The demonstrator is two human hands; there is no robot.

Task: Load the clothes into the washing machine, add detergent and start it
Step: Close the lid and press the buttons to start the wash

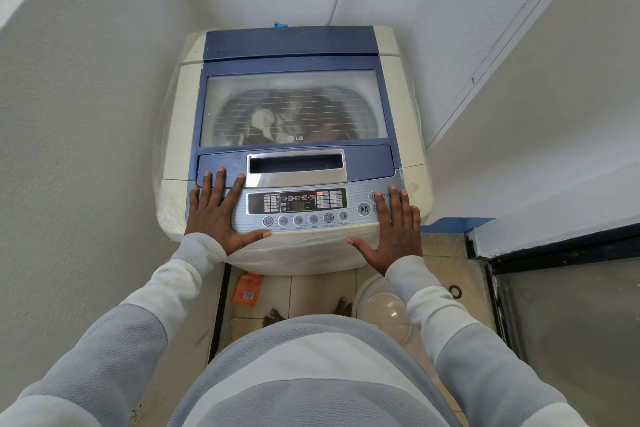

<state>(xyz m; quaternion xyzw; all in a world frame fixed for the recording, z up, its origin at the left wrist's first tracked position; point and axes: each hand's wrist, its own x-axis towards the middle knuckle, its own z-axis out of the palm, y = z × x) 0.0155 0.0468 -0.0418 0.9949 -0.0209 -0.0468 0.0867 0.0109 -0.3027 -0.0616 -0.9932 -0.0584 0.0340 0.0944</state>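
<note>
I find the washing machine (294,149) at frame centre, lid (294,107) shut, clothes (294,121) dimly visible through its window. My left hand (216,211) lies flat and open on the control panel (298,208), lower left of it; my right hand (394,229) flat and open at its lower right, holding nothing.

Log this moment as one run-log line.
lid: closed | clothes: inside | panel: lit | left hand: flat, empty | right hand: flat, empty
</note>
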